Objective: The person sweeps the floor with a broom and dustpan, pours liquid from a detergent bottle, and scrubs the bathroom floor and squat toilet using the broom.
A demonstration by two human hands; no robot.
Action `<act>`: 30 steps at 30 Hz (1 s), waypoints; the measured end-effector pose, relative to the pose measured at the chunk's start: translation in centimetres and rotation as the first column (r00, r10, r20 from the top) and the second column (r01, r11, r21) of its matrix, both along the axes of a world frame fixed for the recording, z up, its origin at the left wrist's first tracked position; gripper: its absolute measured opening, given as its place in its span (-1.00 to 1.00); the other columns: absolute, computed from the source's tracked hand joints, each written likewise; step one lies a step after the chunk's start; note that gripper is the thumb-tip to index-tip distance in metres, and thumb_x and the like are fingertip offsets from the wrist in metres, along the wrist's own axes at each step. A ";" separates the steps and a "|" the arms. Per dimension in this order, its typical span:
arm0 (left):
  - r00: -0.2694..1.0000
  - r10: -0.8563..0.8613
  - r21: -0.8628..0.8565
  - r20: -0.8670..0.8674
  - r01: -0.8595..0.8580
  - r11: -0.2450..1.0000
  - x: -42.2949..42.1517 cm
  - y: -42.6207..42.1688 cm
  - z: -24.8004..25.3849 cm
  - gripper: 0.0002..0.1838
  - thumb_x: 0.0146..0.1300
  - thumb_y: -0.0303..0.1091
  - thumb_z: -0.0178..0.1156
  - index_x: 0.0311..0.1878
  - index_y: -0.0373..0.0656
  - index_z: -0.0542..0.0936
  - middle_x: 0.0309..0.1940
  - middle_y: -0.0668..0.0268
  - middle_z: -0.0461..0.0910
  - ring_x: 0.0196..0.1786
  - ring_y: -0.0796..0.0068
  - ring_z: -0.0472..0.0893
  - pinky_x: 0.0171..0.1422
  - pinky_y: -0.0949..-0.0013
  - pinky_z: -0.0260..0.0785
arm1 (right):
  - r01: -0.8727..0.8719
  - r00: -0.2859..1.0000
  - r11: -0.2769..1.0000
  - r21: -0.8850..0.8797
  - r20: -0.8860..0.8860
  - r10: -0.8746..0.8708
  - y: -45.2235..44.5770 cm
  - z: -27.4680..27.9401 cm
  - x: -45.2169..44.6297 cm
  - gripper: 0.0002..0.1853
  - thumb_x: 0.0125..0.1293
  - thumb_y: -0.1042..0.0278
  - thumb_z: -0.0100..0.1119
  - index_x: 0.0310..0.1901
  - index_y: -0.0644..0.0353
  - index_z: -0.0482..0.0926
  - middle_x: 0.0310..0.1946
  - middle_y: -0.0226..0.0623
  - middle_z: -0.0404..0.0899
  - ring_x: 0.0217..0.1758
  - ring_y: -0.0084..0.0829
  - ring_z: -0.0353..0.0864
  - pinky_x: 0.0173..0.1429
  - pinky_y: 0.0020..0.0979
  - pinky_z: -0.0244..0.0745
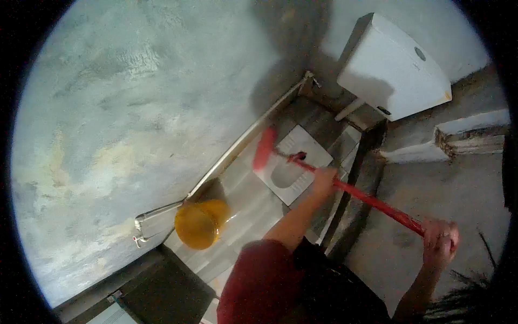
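Both of my hands hold a long-handled red floor wiper (372,201). My left hand (325,182) is wrapped round the middle of its handle, and my right hand (440,238) grips the handle near its far end. The wiper's wide red head (264,149), smeared by motion, is over the tiled floor at the left edge of a white squat toilet pan (283,175). Its handle crosses above the pan, and part of the pan lies behind it. Whether the head touches the floor or the pan, I cannot tell.
A yellow bucket (195,225) stands on the grey tiles (245,197) by the wall. Near it a tap (139,238) ends a pipe (248,132) along the wall. A white cistern (396,67) hangs above the pan. A raised ledge (413,154) is at the right.
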State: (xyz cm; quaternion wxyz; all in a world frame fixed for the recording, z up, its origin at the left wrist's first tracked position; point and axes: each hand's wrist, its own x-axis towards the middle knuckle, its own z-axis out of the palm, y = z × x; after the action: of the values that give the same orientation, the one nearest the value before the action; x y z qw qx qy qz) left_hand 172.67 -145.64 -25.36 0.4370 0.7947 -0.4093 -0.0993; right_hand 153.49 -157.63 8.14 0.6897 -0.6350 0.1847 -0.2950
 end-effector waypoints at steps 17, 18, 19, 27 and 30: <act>0.874 -0.414 0.180 -0.255 0.463 0.868 -15.0 -1.8 2.7 -0.84 -0.06 -0.20 0.26 -0.49 -0.04 0.56 -0.43 0.23 0.55 -0.30 0.12 0.54 -0.15 0.07 0.34 | 0.266 0.760 0.763 -0.588 -0.359 -0.542 1.1 3.7 -20.5 -0.79 0.30 0.27 0.02 -0.38 0.26 0.41 -0.49 -0.33 0.39 -0.55 -0.47 0.28 -0.33 -0.38 0.36; 0.874 -0.418 0.184 -0.248 0.466 0.865 -14.4 0.1 2.8 -0.84 -0.06 -0.20 0.26 -0.49 -0.04 0.56 -0.43 0.23 0.55 -0.30 0.12 0.54 -0.15 0.07 0.34 | 0.609 0.792 0.773 0.177 -0.070 -0.607 1.5 2.8 -21.6 -0.78 0.30 0.26 0.00 -0.41 0.23 0.36 -0.53 -0.37 0.32 -0.56 -0.49 0.26 -0.34 -0.41 0.32; 0.863 -0.448 0.183 -0.233 0.491 0.852 -13.4 1.5 2.9 -0.82 -0.04 -0.17 0.25 -0.50 -0.05 0.55 -0.44 0.22 0.55 -0.32 0.10 0.54 -0.15 0.07 0.33 | 0.609 0.779 0.753 0.250 -0.009 -0.627 2.5 1.6 -19.9 -0.78 0.30 0.26 0.00 -0.41 0.21 0.35 -0.54 -0.37 0.32 -0.57 -0.50 0.26 -0.35 -0.41 0.32; 0.843 -0.508 0.139 -0.180 0.533 0.835 -16.3 -1.5 13.2 -0.85 0.07 -0.22 0.20 -0.47 -0.08 0.59 -0.46 0.19 0.54 -0.30 0.08 0.53 -0.13 0.11 0.27 | 0.584 0.780 0.753 -0.303 -0.048 -0.624 1.7 9.7 -20.0 -0.76 0.29 0.20 0.00 -0.44 0.13 0.30 -0.61 -0.44 0.26 -0.60 -0.52 0.24 -0.38 -0.40 0.29; 0.717 -0.624 -0.016 -0.309 0.653 0.758 -18.9 -2.2 12.2 -0.91 0.04 -0.28 0.20 -0.45 -0.05 0.59 -0.44 0.21 0.56 -0.27 0.09 0.54 -0.10 0.12 0.29 | 0.609 0.739 0.699 -0.375 -0.053 -0.672 2.7 9.4 -19.7 -0.76 0.29 0.18 -0.01 -0.45 0.10 0.28 -0.63 -0.46 0.24 -0.61 -0.53 0.24 -0.39 -0.39 0.28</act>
State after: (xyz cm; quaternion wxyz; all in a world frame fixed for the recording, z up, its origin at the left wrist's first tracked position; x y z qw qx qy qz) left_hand 153.80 -147.83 -13.13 0.3940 0.6000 -0.5829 -0.3808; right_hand 133.82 -154.96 17.56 0.4050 -0.6618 0.4054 -0.4833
